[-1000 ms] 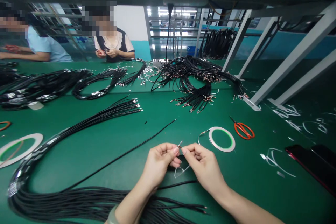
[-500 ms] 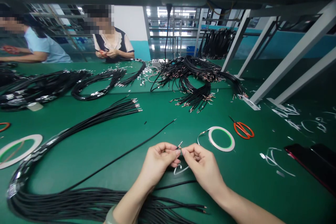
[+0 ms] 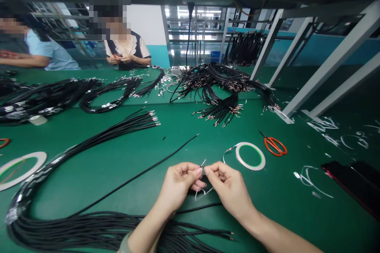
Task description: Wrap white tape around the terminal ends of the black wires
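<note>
My left hand [image 3: 179, 184] pinches a black cable close to its stripped, silvery end [image 3: 203, 163], which points up above my fingertips. My right hand [image 3: 230, 189] is closed in a pinch right beside it, on a small coppery piece of tape at the cable's end; the fingers hide most of it. A thin white strip [image 3: 200, 198] curls below my fingers. Just beyond my right hand lies a white tape roll [image 3: 263, 160] with a green inner ring, its loose tape end [image 3: 225, 155] bending toward that hand.
Orange-handled scissors [image 3: 274, 146] lie right of the roll. A black cable bundle [image 3: 89, 225] curves around the left and under my left forearm. More cable coils [image 3: 213, 79] lie at the back. Metal legs [image 3: 335, 59] stand at right. Two people [image 3: 127, 51] sit across the table.
Both hands keep their pinch at the cable end, with only a slight shift of the fingers. The white strip below them has moved a little. The camera view has shifted slightly.
</note>
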Motion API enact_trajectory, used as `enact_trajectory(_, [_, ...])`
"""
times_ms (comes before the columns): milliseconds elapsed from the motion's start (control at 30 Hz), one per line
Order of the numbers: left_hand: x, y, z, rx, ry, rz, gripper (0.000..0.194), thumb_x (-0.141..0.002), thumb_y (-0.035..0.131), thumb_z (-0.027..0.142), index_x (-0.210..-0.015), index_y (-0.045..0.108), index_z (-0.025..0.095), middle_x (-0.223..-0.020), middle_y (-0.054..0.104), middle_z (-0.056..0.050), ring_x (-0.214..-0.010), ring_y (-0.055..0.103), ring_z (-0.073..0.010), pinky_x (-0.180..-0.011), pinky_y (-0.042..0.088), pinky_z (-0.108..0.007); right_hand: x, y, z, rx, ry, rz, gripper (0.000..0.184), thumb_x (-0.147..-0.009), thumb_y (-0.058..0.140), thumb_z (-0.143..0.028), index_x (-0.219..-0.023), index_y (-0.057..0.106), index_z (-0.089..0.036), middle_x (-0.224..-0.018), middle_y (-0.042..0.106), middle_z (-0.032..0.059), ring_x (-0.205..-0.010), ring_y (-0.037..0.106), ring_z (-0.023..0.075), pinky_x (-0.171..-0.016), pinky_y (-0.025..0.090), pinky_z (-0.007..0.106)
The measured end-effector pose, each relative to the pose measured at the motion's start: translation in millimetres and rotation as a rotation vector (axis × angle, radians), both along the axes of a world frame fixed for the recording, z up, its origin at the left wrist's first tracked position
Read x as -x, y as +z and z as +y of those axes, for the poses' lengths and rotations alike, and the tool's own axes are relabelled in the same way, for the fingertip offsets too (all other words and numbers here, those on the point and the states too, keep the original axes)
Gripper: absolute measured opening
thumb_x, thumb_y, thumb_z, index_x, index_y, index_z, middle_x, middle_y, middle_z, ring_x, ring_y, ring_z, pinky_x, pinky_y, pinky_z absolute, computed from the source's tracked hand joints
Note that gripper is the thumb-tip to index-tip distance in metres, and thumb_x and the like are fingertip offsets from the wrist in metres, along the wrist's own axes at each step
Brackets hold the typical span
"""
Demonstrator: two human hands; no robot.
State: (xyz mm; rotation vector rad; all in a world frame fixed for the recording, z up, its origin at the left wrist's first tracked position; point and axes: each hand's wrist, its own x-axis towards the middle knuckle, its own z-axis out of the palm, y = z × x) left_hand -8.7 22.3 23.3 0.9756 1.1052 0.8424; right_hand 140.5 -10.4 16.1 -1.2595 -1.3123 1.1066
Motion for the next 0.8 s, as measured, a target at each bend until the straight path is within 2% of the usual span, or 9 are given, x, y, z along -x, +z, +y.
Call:
enact_trajectory(233, [0.9, 3.4, -0.8, 0.031, -0.038, -0.093, 0.026, -0.069, 0.077, 0.032, -0.074, 0.066, 0.009, -0.061, 0.068, -0.003, -0.05, 0.064, -0.0101, -0.049, 0.05, -0.017, -0.2, 1.3, -0.7, 0.009, 0.014, 0.037, 0.024, -0.09, 0.054, -0.035, -0.081, 0.064, -0.015, -0.073, 0.067, 0.0041, -0.065, 0.059, 0.0152, -0.058, 0.043, 0.025])
enact_trajectory(567, [2.9, 6.2, -2.8, 0.08, -0.074, -0.181, 0.022, -0.073, 0.074, 0.03, -0.074, 0.066, 0.009, -0.057, 0.067, -0.003, -0.046, 0.059, -0.0072, -0.048, 0.047, -0.015, 1.1, 6.6, -0.6, 0.015, 0.02, 0.123, 0.021, -0.089, 0.057, -0.032, -0.08, 0.064, -0.015, -0.07, 0.067, 0.0018, -0.061, 0.058, 0.0123, -0.056, 0.043, 0.022])
enact_trajectory(667, [2.4, 6.5, -2.5, 0.031, -0.068, -0.133, 0.023, -0.074, 0.072, 0.031, -0.074, 0.065, 0.009, -0.055, 0.066, -0.003, -0.046, 0.058, -0.0076, -0.048, 0.047, -0.016, 0.8, 5.7, -0.6, 0.012, 0.022, 0.116, 0.021, -0.089, 0.056, -0.033, -0.082, 0.064, -0.015, -0.07, 0.066, 0.0018, -0.063, 0.058, 0.013, -0.057, 0.043, 0.022])
enact_trajectory(800, [-1.6, 4.5, -2.6, -0.095, 0.015, 0.007, 0.024, -0.072, 0.073, 0.032, -0.078, 0.066, 0.01, -0.051, 0.065, -0.001, -0.045, 0.056, -0.0076, -0.047, 0.046, -0.016, 1.3, 4.0, -1.2, 0.018, -0.007, 0.081, 0.023, -0.089, 0.057, -0.034, -0.08, 0.064, -0.014, -0.066, 0.063, 0.0013, -0.062, 0.058, 0.0141, -0.057, 0.042, 0.024])
